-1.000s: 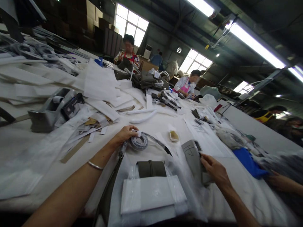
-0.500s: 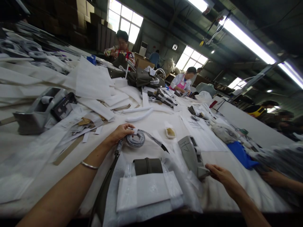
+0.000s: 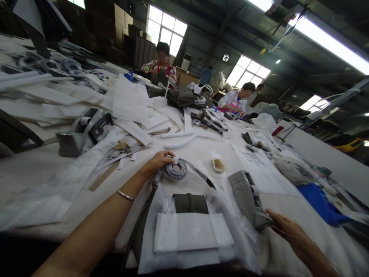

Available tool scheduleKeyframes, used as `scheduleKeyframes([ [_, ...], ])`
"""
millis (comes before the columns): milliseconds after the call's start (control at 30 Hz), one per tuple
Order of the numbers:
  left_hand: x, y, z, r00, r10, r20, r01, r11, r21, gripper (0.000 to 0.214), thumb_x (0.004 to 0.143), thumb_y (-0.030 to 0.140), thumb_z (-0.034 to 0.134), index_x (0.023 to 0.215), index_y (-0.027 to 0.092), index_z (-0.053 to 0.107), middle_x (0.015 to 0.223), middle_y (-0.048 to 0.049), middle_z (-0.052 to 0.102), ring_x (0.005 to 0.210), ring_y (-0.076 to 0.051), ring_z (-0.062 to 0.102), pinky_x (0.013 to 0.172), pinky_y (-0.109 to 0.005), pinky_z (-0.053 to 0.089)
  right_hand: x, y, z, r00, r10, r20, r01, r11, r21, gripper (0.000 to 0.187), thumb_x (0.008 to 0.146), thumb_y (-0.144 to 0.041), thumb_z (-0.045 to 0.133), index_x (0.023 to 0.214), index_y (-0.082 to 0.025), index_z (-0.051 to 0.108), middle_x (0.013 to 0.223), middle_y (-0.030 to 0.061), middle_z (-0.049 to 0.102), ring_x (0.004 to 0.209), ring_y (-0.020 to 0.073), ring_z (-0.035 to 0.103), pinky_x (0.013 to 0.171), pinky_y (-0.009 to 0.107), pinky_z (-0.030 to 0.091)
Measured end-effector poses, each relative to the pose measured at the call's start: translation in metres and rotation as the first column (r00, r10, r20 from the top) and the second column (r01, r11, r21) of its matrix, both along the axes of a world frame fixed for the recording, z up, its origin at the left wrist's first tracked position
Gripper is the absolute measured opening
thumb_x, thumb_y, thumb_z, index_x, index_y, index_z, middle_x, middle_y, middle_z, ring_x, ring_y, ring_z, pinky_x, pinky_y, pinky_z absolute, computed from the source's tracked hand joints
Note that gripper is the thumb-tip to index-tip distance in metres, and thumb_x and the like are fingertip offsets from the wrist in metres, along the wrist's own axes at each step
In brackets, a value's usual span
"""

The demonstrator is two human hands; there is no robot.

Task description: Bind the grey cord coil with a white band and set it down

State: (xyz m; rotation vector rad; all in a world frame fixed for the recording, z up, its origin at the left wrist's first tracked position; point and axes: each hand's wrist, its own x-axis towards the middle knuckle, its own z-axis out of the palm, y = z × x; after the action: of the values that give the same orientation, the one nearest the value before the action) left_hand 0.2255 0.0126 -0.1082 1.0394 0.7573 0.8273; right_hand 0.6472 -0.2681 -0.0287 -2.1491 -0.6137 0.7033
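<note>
My left hand (image 3: 162, 161) pinches a white band at the top of a coiled strap (image 3: 176, 170) wrapped in clear film. The strap's tail runs right to a dark end. Below it, a dark olive bag lies in white wrapping, its rolled olive part (image 3: 190, 203) showing above a flat white packet (image 3: 186, 232). My right hand (image 3: 291, 231) is closed at the fingertips on the near end of a grey tape dispenser (image 3: 245, 198) with black marks on its side. A dark olive strap (image 3: 144, 223) runs down left of the wrapping.
A second grey tape dispenser (image 3: 76, 130) stands left, beside a black box (image 3: 100, 127). A small tub (image 3: 218, 165) sits beyond the strap. White sheets (image 3: 131, 98) and paper scraps cover the left. Blue material (image 3: 319, 204) lies right. Co-workers sit across the table.
The view has swung left, so everything sits farther right in the picture. Both hands keep about the same places on the strap and the tape dispenser. Another person's hand at right has left view.
</note>
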Motion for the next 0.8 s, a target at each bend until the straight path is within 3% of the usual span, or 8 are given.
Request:
scheduleKeyframes([
  [133,0.000,-0.001,-0.001,1.000,-0.007,0.010,0.007,1.000,-0.003,0.037,0.059,0.019,0.076,0.092,0.014,0.060,0.063,0.0010,0.066,0.050,-0.012,0.061,0.049,-0.019,0.045,-0.003,-0.001,0.002,0.999,0.041,-0.018,-0.041,0.999,0.024,0.048,0.042,-0.052,0.078,0.075,-0.017,0.079,0.101,0.0128,0.076,0.113,0.0371,0.063,0.089,0.035,0.057],
  [500,-0.003,-0.002,-0.001,1.000,-0.017,0.020,0.017,1.000,0.019,0.038,0.058,0.022,0.080,0.090,0.012,0.060,0.058,0.0023,0.063,0.046,-0.010,0.058,0.048,-0.018,0.042,0.013,0.000,-0.008,0.999,0.024,-0.023,-0.024,1.000,0.006,0.042,0.042,-0.049,0.077,0.074,-0.021,0.080,0.101,0.0105,0.076,0.111,0.0365,0.064,0.076,0.032,0.061],
  [800,-0.002,-0.001,-0.003,1.000,-0.023,0.020,0.022,0.999,0.033,0.036,0.060,0.020,0.079,0.090,0.012,0.059,0.057,0.0009,0.064,0.046,-0.011,0.059,0.047,-0.019,0.044,0.015,-0.002,-0.016,0.996,-0.047,-0.070,0.058,0.985,0.162,0.033,0.036,-0.038,0.079,0.065,-0.021,0.077,0.090,0.0103,0.077,0.098,0.0322,0.070,0.068,0.025,0.061],
])
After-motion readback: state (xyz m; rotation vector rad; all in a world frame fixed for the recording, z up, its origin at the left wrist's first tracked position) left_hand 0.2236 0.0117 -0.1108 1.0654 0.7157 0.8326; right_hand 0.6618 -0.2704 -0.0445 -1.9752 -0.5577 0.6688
